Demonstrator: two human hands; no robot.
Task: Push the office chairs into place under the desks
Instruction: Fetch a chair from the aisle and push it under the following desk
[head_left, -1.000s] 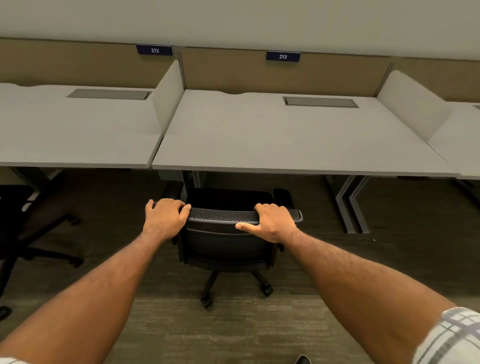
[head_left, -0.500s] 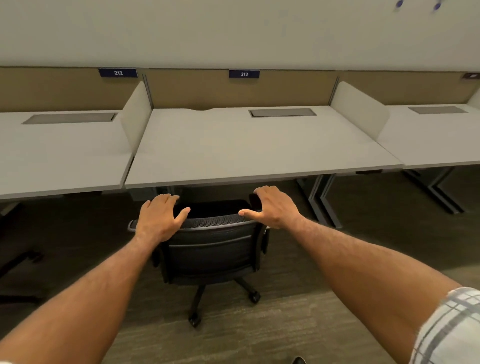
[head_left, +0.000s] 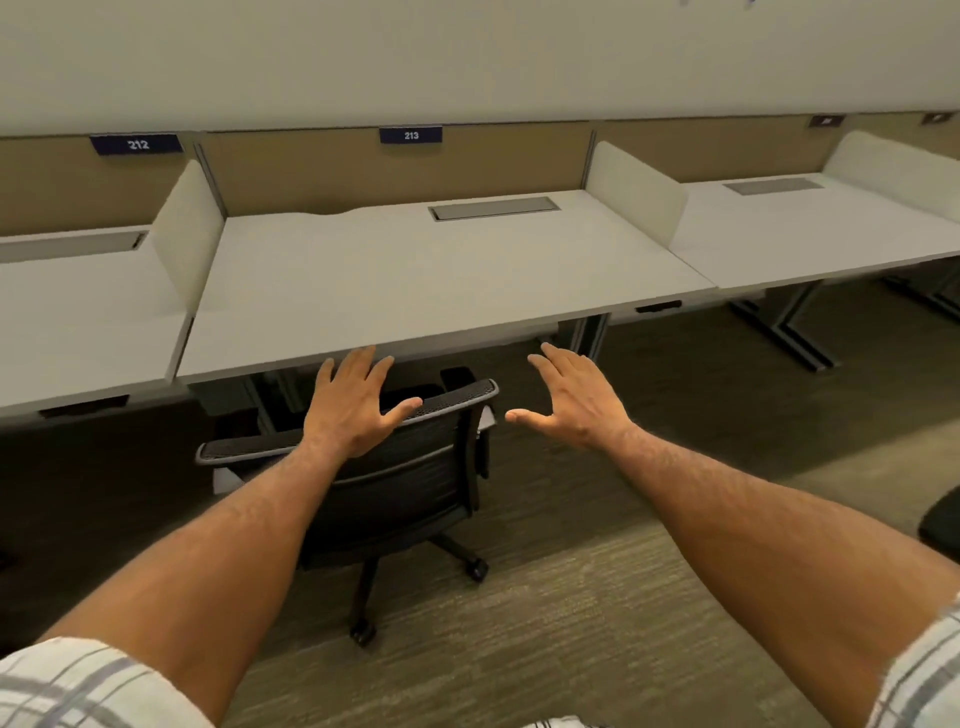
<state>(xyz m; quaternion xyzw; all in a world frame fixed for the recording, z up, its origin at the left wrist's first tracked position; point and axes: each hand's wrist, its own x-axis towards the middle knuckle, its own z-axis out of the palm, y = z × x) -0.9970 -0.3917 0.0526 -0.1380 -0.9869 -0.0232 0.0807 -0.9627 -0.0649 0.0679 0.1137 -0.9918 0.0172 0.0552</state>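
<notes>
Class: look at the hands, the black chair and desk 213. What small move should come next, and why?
Probably turn right toward the next chair. Both the left hand and right hand are open, and the right is clear of the chair, whose seat already sits under desk 213.

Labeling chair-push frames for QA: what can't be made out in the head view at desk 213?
- Chair seat: hidden under the desk and behind its backrest.
- Left hand: touching the backrest or hovering, unclear from above.
- Third desk's number plate: too small and blurred.
- Dark object: cut off by the right edge.
</notes>
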